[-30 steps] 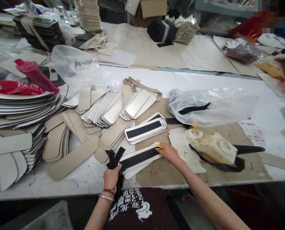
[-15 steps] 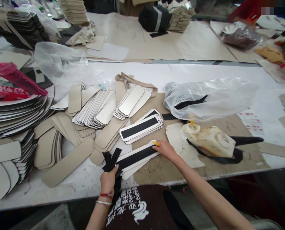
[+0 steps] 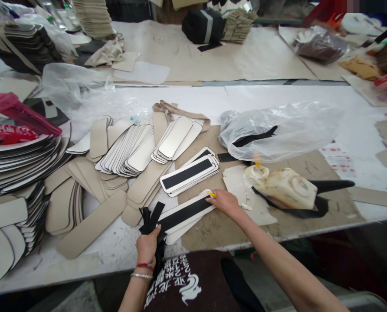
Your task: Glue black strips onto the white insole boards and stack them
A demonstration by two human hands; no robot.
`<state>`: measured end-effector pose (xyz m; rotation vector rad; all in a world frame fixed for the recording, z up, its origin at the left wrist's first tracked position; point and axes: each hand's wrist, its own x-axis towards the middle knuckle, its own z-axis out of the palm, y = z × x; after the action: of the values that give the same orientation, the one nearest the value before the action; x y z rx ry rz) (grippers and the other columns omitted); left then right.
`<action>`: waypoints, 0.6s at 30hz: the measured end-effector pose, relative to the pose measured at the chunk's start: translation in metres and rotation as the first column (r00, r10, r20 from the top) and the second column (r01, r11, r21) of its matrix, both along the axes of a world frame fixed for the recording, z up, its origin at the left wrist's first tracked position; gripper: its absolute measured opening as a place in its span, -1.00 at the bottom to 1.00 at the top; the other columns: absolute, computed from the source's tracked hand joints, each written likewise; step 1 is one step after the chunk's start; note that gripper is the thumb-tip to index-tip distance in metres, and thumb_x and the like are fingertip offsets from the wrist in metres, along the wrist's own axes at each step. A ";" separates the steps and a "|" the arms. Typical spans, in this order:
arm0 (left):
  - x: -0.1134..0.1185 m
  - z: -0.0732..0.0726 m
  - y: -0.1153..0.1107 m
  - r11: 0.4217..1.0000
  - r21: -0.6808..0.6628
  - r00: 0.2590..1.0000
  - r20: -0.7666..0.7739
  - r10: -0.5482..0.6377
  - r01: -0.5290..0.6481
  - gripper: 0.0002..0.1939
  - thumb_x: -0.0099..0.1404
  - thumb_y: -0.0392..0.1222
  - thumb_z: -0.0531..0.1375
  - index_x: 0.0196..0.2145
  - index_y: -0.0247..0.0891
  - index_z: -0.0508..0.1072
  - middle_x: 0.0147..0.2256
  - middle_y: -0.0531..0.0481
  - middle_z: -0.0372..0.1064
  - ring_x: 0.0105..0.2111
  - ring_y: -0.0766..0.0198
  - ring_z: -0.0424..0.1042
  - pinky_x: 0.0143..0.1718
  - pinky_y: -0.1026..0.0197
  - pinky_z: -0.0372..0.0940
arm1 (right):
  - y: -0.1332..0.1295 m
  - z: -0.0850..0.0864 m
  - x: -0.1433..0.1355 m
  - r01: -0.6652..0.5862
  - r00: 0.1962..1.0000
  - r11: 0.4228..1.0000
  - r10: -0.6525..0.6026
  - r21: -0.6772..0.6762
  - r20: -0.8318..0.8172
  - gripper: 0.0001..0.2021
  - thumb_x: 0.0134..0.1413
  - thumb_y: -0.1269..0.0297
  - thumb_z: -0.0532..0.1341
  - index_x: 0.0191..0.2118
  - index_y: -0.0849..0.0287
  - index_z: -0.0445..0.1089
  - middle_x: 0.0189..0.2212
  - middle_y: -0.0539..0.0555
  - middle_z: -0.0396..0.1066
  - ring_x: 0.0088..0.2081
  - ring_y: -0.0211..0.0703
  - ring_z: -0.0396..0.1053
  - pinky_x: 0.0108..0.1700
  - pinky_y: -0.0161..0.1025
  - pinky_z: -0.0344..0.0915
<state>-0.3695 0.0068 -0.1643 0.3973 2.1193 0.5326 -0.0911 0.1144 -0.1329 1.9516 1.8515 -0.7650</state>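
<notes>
A long white panel [image 3: 204,209] with rounded ends lies on a few others near the table's front edge. Along its middle runs a black strip [image 3: 185,216]. My left hand [image 3: 147,246] is closed round a bunch of loose black strips [image 3: 152,219], its thumb by the near left end of the strip on the panel. At the far right end, my right hand [image 3: 226,203] pinches a thin yellow tool [image 3: 211,194], its kind unclear, and the fingers touch the strip's end. Just behind lies a small stack of white panels with black strips [image 3: 189,174].
Fanned white panels [image 3: 126,149] and beige panels [image 3: 92,225] cover the left side. A stained off-white plastic container [image 3: 284,188] stands at right, in front of a clear plastic bag [image 3: 278,130] with black material inside. Brown cardboard [image 3: 200,232] lies under the work.
The camera view has shifted slightly. Both hands stay in nearly the same places, the left on the black strips and the right at the panel's far end.
</notes>
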 end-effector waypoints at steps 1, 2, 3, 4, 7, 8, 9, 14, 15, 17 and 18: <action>0.000 -0.001 0.000 1.000 0.003 1.000 -0.004 -0.013 0.013 -0.67 -0.13 0.00 0.30 -0.58 -0.39 0.45 -0.59 -0.18 0.41 -0.39 -0.02 0.43 -0.40 0.06 0.34 | -0.001 0.001 0.001 0.007 1.000 1.000 -0.007 0.008 0.014 -0.68 0.05 0.00 0.07 -0.26 0.14 0.37 -0.25 0.15 0.43 -0.19 -0.03 0.36 -0.30 -0.26 0.14; -0.001 -0.001 0.000 1.000 0.004 1.000 -0.008 -0.028 0.028 -0.67 -0.12 0.00 0.30 -0.59 -0.39 0.45 -0.58 -0.19 0.41 -0.39 -0.02 0.43 -0.39 0.06 0.33 | -0.003 0.003 0.003 0.018 1.000 1.000 -0.018 0.013 0.023 -0.69 0.06 0.02 0.06 -0.26 0.14 0.36 -0.25 0.14 0.42 -0.19 -0.04 0.36 -0.30 -0.26 0.14; -0.001 -0.002 0.001 0.999 0.004 0.999 -0.010 -0.042 0.042 -0.67 -0.12 0.00 0.30 -0.60 -0.39 0.45 -0.58 -0.20 0.41 -0.38 -0.03 0.43 -0.38 0.06 0.33 | -0.005 0.004 0.005 0.032 0.999 0.999 -0.032 0.020 0.030 -0.70 0.08 0.04 0.05 -0.25 0.14 0.35 -0.25 0.14 0.42 -0.19 -0.05 0.35 -0.30 -0.27 0.14; -0.002 -0.002 0.001 0.998 0.003 0.998 -0.014 -0.057 0.057 -0.67 -0.11 0.00 0.29 -0.60 -0.39 0.45 -0.57 -0.22 0.42 -0.38 -0.03 0.43 -0.37 0.06 0.33 | -0.007 0.006 0.006 0.048 0.998 0.998 -0.049 0.031 0.034 -0.72 0.10 0.07 0.03 -0.25 0.14 0.35 -0.24 0.14 0.42 -0.19 -0.06 0.36 -0.30 -0.27 0.14; -0.004 -0.004 0.002 0.995 0.003 0.995 -0.024 -0.101 0.101 -0.65 -0.09 0.02 0.27 -0.60 -0.39 0.45 -0.54 -0.24 0.43 -0.37 -0.05 0.43 -0.34 0.04 0.31 | -0.015 0.009 0.009 0.089 0.996 0.992 -0.092 0.087 0.023 -0.71 0.17 0.14 -0.05 -0.23 0.16 0.33 -0.25 0.14 0.41 -0.21 -0.10 0.35 -0.30 -0.29 0.12; -0.005 -0.004 0.002 0.994 0.003 0.994 -0.028 -0.110 0.110 -0.66 -0.09 0.02 0.27 -0.61 -0.38 0.45 -0.55 -0.24 0.43 -0.36 -0.06 0.43 -0.33 0.02 0.31 | -0.018 0.009 0.008 0.096 0.995 0.990 -0.097 0.100 0.007 -0.70 0.18 0.15 -0.07 -0.23 0.16 0.33 -0.25 0.14 0.41 -0.21 -0.11 0.35 -0.29 -0.29 0.12; -0.005 -0.005 0.003 0.994 0.004 0.993 -0.031 -0.113 0.113 -0.67 -0.10 0.01 0.28 -0.62 -0.38 0.44 -0.57 -0.24 0.42 -0.36 -0.09 0.43 -0.31 -0.01 0.30 | -0.020 0.009 0.008 0.101 0.995 0.989 -0.100 0.104 -0.012 -0.70 0.19 0.16 -0.09 -0.23 0.16 0.33 -0.25 0.14 0.41 -0.21 -0.11 0.35 -0.28 -0.30 0.12; -0.006 -0.008 0.002 0.996 0.053 0.998 0.005 -0.067 0.067 -0.71 -0.12 -0.05 0.31 -0.64 -0.37 0.44 -0.62 -0.21 0.39 -0.36 -0.09 0.44 -0.31 0.00 0.31 | -0.025 0.006 0.004 0.162 0.978 0.979 -0.143 0.125 -0.150 -0.70 0.18 0.16 -0.08 -0.27 0.18 0.33 -0.31 0.11 0.40 -0.26 -0.16 0.33 -0.27 -0.32 0.12; -0.006 -0.009 0.001 0.996 0.070 0.998 0.016 -0.053 0.052 -0.72 -0.12 -0.06 0.30 -0.61 -0.37 0.45 -0.61 -0.20 0.40 -0.37 -0.06 0.44 -0.33 0.03 0.33 | -0.025 0.006 0.004 0.192 0.968 0.972 -0.166 0.134 -0.187 -0.71 0.15 0.14 -0.05 -0.30 0.19 0.32 -0.35 0.09 0.39 -0.30 -0.16 0.32 -0.29 -0.31 0.13; -0.006 -0.008 -0.001 0.995 0.100 0.999 0.037 -0.024 0.021 -0.73 -0.11 -0.08 0.30 -0.55 -0.39 0.47 -0.57 -0.18 0.43 -0.37 -0.01 0.45 -0.36 0.08 0.35 | -0.025 0.007 0.005 0.260 0.932 0.957 -0.213 0.130 -0.294 -0.75 0.06 0.11 0.03 -0.37 0.19 0.29 -0.45 0.03 0.35 -0.39 -0.18 0.29 -0.34 -0.31 0.13; -0.007 -0.006 -0.001 0.994 0.109 0.999 0.045 -0.015 0.010 -0.73 -0.10 -0.08 0.31 -0.53 -0.39 0.48 -0.56 -0.18 0.43 -0.38 0.00 0.45 -0.37 0.09 0.35 | -0.026 0.009 0.005 0.294 0.900 0.949 -0.233 0.116 -0.369 -0.77 0.01 0.11 0.06 -0.41 0.18 0.27 -0.50 0.00 0.32 -0.42 -0.19 0.27 -0.36 -0.31 0.12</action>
<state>-0.3761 0.0057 -0.1700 0.4551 2.0490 0.6454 -0.0861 0.0884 -0.1241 2.3365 1.9188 -1.1384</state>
